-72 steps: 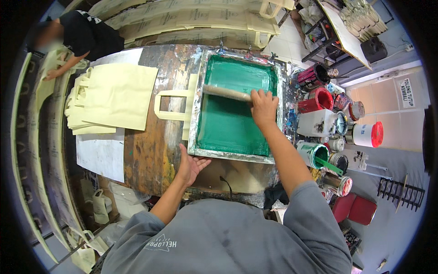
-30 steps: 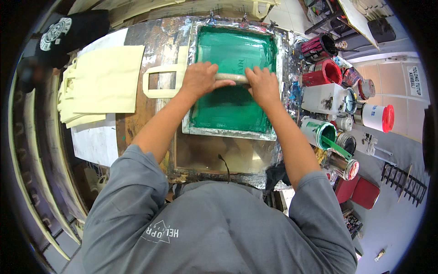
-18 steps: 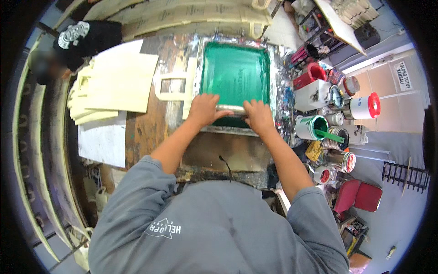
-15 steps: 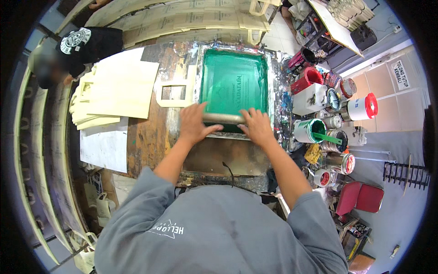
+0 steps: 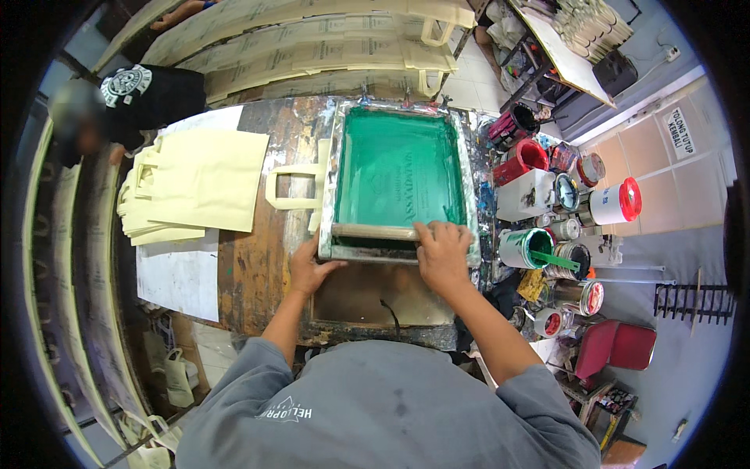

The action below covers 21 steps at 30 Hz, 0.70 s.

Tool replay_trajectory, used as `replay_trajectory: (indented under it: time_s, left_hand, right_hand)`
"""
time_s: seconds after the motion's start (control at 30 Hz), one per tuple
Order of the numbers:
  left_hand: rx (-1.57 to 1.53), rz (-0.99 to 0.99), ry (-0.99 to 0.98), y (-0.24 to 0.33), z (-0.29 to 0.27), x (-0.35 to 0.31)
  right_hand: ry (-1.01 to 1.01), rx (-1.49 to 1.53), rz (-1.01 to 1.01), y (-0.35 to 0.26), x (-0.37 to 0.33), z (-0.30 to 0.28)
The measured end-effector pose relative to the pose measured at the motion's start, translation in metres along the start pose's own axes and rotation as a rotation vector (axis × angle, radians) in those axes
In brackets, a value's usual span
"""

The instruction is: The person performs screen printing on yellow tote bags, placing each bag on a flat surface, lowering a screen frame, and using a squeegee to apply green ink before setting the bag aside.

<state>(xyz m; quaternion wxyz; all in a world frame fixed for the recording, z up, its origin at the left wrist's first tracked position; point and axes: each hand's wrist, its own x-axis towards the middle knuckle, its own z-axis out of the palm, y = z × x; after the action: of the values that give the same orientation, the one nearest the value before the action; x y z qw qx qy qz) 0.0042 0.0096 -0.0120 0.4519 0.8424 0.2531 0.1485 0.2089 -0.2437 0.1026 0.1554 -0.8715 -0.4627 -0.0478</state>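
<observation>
A screen-printing frame (image 5: 334,156) with green ink spread over its mesh (image 5: 391,168) lies on the worktable before me. Across its near end rests a squeegee (image 5: 371,231) with a wooden handle. My left hand (image 5: 306,270) grips the frame's near left corner, thumb along the front rail. My right hand (image 5: 444,254) is closed over the right end of the squeegee, close to the near right corner; what its fingertips touch is partly hidden. From under the frame's left side sticks out the handle of a pale yellow tote bag (image 5: 293,187).
Pale yellow bags (image 5: 207,180) are stacked at the left, with a person (image 5: 137,102) beyond them. Along the right edge crowd ink cans, among them a green ink pot (image 5: 525,248) and a red-lidded tub (image 5: 617,202). Racks of printed bags (image 5: 312,48) stand behind.
The squeegee now sits at the near end of the frame. My left hand has left it for the frame's corner; my right hand has shifted to its right end.
</observation>
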Motion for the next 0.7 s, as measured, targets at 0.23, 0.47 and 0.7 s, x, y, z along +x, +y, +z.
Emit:
replay_trajectory:
  time_s: [0.23, 0.47, 0.7]
  left_hand:
    - [-0.394, 0.077, 0.310, 0.128, -0.025, 0.082]
    - [0.512, -0.250, 0.267, -0.001, 0.067, 0.053]
    - [0.471, -0.408, 0.201, -0.034, 0.072, 0.088]
  right_hand:
    - [0.474, -0.236, -0.103, 0.009, 0.127, -0.102]
    - [0.516, -0.158, -0.060, 0.015, 0.187, -0.139]
    - [0.502, -0.136, -0.049, 0.018, 0.204, -0.149]
